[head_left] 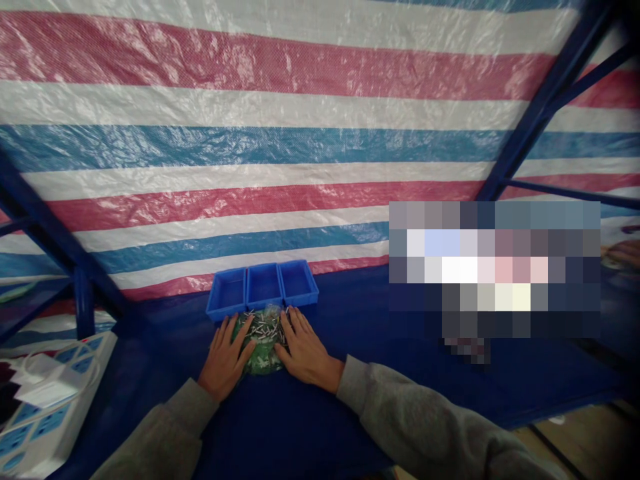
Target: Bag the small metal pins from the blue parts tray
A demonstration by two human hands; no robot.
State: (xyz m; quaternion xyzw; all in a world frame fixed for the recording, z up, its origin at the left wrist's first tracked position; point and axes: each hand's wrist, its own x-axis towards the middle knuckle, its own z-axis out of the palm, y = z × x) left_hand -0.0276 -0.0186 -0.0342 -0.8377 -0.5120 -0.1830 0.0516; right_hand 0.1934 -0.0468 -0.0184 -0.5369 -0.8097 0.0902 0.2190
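Both hands rest on a green plastic bag (264, 358) lying on the blue tabletop. On it, between the hands, is a loose pile of small metal screws or pins (263, 327); their exact kind is too small to make out. My left hand (226, 357) lies on the left side of the bag with fingers spread. At the right side, my right hand (306, 350) is spread flat, its fingertips near the pile. Just beyond the fingertips stand three blue bins (264, 285) in a joined row. Their visible insides show only blue plastic.
A white power strip (75, 407) with blue sockets and a white plug or adapter sits at the left. Blue metal posts (520, 143) frame the table (280, 433). Behind hangs a striped tarp (250, 147). A pixelated patch hides the right side.
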